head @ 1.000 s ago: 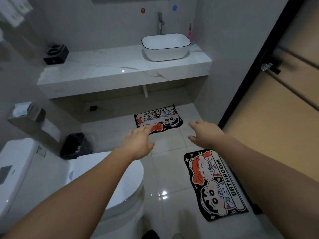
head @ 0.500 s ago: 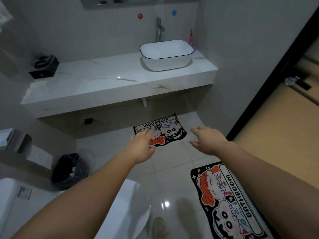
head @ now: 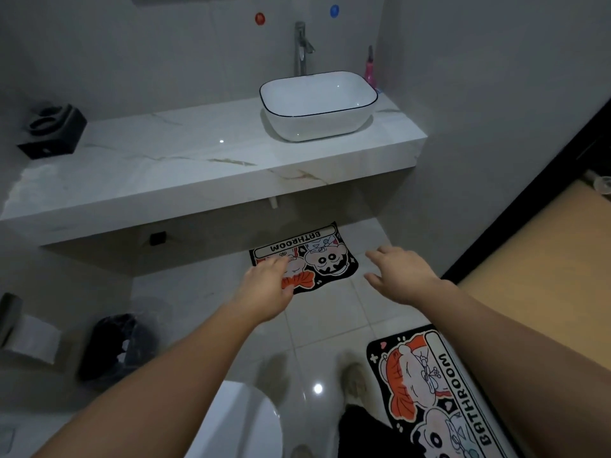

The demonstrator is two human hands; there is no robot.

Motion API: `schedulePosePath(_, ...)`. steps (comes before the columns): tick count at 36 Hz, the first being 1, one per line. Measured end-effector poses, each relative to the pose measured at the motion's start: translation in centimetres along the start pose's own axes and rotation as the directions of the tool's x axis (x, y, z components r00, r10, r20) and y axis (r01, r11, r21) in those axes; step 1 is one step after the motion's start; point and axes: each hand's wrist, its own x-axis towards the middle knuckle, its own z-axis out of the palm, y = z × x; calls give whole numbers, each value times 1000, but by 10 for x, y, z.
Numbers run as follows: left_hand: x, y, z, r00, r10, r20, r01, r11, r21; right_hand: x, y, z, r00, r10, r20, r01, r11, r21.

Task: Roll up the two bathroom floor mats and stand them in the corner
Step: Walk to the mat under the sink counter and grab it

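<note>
Both mats lie flat on the floor (head: 324, 322), so I judge I'm at the opening step, reaching for the first. The near mat (head: 429, 391) lies along the floor's right edge by the door. Its long axis runs away from me, with the lettering on the door side. The far mat (head: 317, 259) sits at the far edge under the counter, long axis left to right, lettering toward the wall. My left hand (head: 264, 285) and right hand (head: 400, 276) reach toward it, each grip loose and empty. Next I'd crouch and pinch a short end.
</note>
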Motion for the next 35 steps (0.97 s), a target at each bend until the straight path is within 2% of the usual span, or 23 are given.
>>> schedulePosePath(5, 46, -1, 1, 997, -68, -29, 67, 997, -33, 53, 30, 1, 999, -31, 13, 31, 999, 22)
schedulePosePath(13, 108, 6, -2, 987, -157, -18, 154, 983, -99, 126, 75, -7, 998, -66, 19, 62, 983, 172)
schedulePosePath(18, 133, 14, 1, 975, -221, -11, 218, 968, -125, 163, 95, -8, 994, -93, 55, 81, 979, 186)
schedulePosePath(28, 168, 9, -10, 963, -271, 1, 268, 950, -160, 217, 102, -6, 979, -169, 112, 145, 969, 199)
schedulePosePath(35, 206, -21, -17, 967, -252, 43, 255, 960, -117, 259, 95, -12, 984, -140, 113, 112, 969, 221)
